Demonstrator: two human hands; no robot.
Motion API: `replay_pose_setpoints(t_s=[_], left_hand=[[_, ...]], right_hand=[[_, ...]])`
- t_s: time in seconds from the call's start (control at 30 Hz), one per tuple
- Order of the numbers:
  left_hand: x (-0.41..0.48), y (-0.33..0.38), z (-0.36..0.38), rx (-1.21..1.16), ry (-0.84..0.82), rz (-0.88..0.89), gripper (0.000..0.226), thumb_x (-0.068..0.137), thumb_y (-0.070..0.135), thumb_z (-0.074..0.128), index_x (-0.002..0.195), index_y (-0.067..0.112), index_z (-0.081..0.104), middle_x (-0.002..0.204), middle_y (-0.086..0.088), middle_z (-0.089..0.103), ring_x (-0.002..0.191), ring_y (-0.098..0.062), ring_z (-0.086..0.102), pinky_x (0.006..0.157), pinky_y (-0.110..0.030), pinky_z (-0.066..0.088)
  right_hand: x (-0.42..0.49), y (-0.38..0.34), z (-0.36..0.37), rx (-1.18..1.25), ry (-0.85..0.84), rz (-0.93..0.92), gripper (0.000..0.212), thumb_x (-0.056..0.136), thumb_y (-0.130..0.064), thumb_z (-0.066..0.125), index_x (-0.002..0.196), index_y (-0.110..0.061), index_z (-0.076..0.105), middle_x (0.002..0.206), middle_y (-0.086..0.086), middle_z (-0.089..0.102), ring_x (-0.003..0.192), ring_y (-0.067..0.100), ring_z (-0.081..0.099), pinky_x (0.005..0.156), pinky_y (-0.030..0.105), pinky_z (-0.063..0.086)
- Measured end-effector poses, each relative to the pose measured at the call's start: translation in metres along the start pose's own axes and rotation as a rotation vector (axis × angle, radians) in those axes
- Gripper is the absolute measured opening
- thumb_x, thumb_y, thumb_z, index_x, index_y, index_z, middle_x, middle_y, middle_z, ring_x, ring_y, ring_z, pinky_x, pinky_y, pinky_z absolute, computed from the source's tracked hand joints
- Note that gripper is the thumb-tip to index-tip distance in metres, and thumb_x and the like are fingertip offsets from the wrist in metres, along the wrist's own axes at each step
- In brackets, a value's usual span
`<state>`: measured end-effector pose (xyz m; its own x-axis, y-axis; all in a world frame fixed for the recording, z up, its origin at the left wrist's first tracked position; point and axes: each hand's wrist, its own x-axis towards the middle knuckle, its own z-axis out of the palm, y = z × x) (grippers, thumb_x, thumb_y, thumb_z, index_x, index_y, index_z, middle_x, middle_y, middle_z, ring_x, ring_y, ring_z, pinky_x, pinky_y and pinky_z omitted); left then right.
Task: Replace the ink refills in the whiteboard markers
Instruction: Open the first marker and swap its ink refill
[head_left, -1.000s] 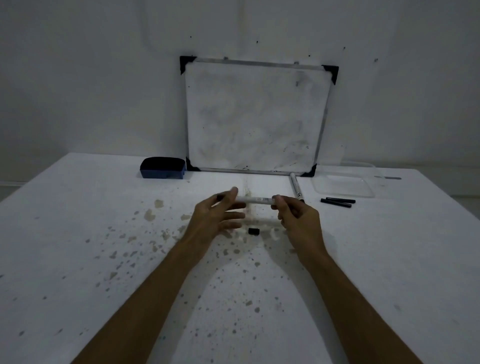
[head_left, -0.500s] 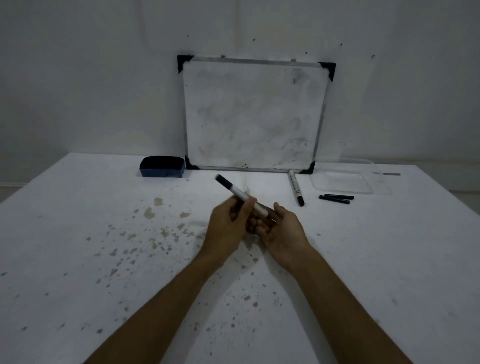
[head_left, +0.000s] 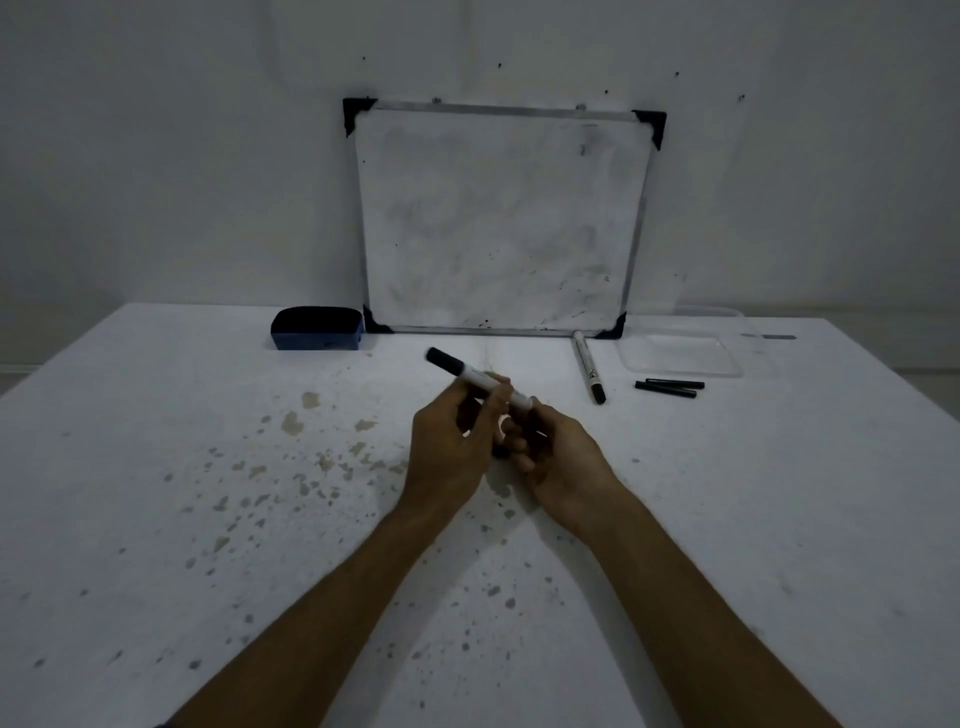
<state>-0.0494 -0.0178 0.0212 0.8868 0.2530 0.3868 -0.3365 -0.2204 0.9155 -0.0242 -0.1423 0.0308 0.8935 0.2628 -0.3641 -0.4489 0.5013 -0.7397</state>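
A white marker with a black cap (head_left: 470, 375) is held tilted above the table's middle, cap end pointing up and to the left. My left hand (head_left: 451, 448) grips its barrel. My right hand (head_left: 558, 454) closes around the marker's lower end; that end is hidden by my fingers. A small dark piece (head_left: 500, 453) shows between my hands, partly covered. A second white marker (head_left: 587, 366) lies on the table to the right, black cap toward me. Two black ink refills (head_left: 669, 387) lie side by side just right of it.
A small whiteboard (head_left: 501, 223) leans against the wall at the back. A blue eraser (head_left: 317, 328) sits left of it. A clear shallow plastic tray (head_left: 680, 354) lies at the back right. The white table (head_left: 156, 493) is speckled with stains.
The marker was held level between both hands; it has been tilted so its cap points up-left. Both hands came closer together and nearer to me, covering the small black piece on the table.
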Motion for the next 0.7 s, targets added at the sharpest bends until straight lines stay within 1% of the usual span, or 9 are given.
replay_pose_setpoints(t_s=[0.07, 0.13, 0.17, 0.27, 0.37, 0.4, 0.5, 0.6, 0.7], left_hand=[[-0.001, 0.0, 0.0, -0.007, 0.012, 0.026, 0.029, 0.098, 0.035, 0.062, 0.115, 0.014, 0.073, 0.086, 0.005, 0.074, 0.07, -0.01, 0.069, 0.066, -0.024, 0.06], [-0.004, 0.0, 0.004, 0.057, -0.077, -0.012, 0.023, 0.099, 0.035, 0.064, 0.108, 0.017, 0.074, 0.083, 0.0, 0.076, 0.069, -0.019, 0.072, 0.067, -0.039, 0.064], [-0.005, 0.001, 0.005, 0.06, -0.08, -0.022, 0.02, 0.101, 0.033, 0.064, 0.106, 0.017, 0.074, 0.082, 0.0, 0.077, 0.068, -0.019, 0.073, 0.065, -0.042, 0.064], [-0.003, 0.0, 0.002, 0.015, 0.041, 0.049, 0.016, 0.101, 0.032, 0.062, 0.106, 0.02, 0.071, 0.082, 0.004, 0.073, 0.067, -0.008, 0.068, 0.064, -0.026, 0.06], [-0.003, -0.003, 0.001, 0.009, -0.088, -0.032, 0.008, 0.102, 0.033, 0.063, 0.103, 0.032, 0.071, 0.083, 0.002, 0.077, 0.073, -0.017, 0.073, 0.071, -0.038, 0.064], [-0.004, -0.004, 0.001, 0.008, -0.089, -0.042, 0.008, 0.102, 0.033, 0.063, 0.102, 0.033, 0.071, 0.081, 0.003, 0.077, 0.071, -0.016, 0.073, 0.07, -0.037, 0.064], [-0.001, -0.005, 0.001, -0.016, -0.04, -0.05, 0.016, 0.103, 0.033, 0.062, 0.105, 0.021, 0.073, 0.078, -0.001, 0.073, 0.062, -0.009, 0.066, 0.065, -0.03, 0.06], [0.002, -0.008, -0.001, -0.046, -0.028, -0.098, 0.023, 0.103, 0.032, 0.061, 0.102, 0.012, 0.073, 0.077, -0.004, 0.072, 0.061, -0.009, 0.065, 0.062, -0.027, 0.058], [0.005, -0.007, -0.003, -0.15, 0.02, -0.161, 0.025, 0.104, 0.028, 0.061, 0.099, 0.005, 0.071, 0.081, -0.005, 0.07, 0.058, -0.008, 0.062, 0.055, -0.02, 0.053]], right_hand=[[0.001, -0.001, 0.001, 0.059, 0.0, 0.002, 0.033, 0.106, -0.027, 0.048, 0.106, 0.0, 0.067, 0.069, 0.006, 0.062, 0.054, 0.012, 0.051, 0.046, 0.022, 0.043], [0.001, -0.002, 0.0, 0.076, -0.012, 0.002, 0.036, 0.107, -0.026, 0.045, 0.112, 0.004, 0.065, 0.06, 0.003, 0.057, 0.05, 0.011, 0.048, 0.042, 0.021, 0.042], [0.0, -0.002, 0.0, 0.061, -0.022, 0.0, 0.037, 0.107, -0.025, 0.044, 0.111, 0.004, 0.066, 0.06, 0.002, 0.056, 0.05, 0.011, 0.047, 0.042, 0.021, 0.041], [0.001, -0.002, -0.001, 0.057, -0.022, 0.005, 0.032, 0.106, -0.025, 0.046, 0.103, -0.001, 0.066, 0.069, 0.005, 0.058, 0.051, 0.011, 0.049, 0.041, 0.02, 0.04], [0.002, -0.002, -0.003, 0.073, -0.017, 0.01, 0.033, 0.107, -0.027, 0.043, 0.103, 0.0, 0.063, 0.062, 0.003, 0.051, 0.046, 0.01, 0.043, 0.035, 0.02, 0.034], [0.002, -0.002, -0.003, 0.066, -0.028, 0.008, 0.033, 0.108, -0.027, 0.043, 0.106, 0.0, 0.062, 0.062, 0.002, 0.051, 0.046, 0.009, 0.043, 0.035, 0.02, 0.034], [0.003, -0.003, -0.005, 0.027, -0.045, 0.009, 0.031, 0.107, -0.029, 0.043, 0.107, -0.002, 0.059, 0.068, 0.004, 0.051, 0.051, 0.01, 0.042, 0.037, 0.02, 0.034], [0.004, -0.005, -0.007, -0.008, -0.076, 0.022, 0.038, 0.106, -0.035, 0.041, 0.102, -0.002, 0.06, 0.068, 0.005, 0.051, 0.051, 0.012, 0.04, 0.04, 0.021, 0.031], [0.002, -0.012, -0.009, -0.037, -0.127, 0.019, 0.038, 0.101, -0.032, 0.041, 0.106, 0.0, 0.062, 0.076, 0.009, 0.053, 0.054, 0.015, 0.04, 0.044, 0.024, 0.029]])
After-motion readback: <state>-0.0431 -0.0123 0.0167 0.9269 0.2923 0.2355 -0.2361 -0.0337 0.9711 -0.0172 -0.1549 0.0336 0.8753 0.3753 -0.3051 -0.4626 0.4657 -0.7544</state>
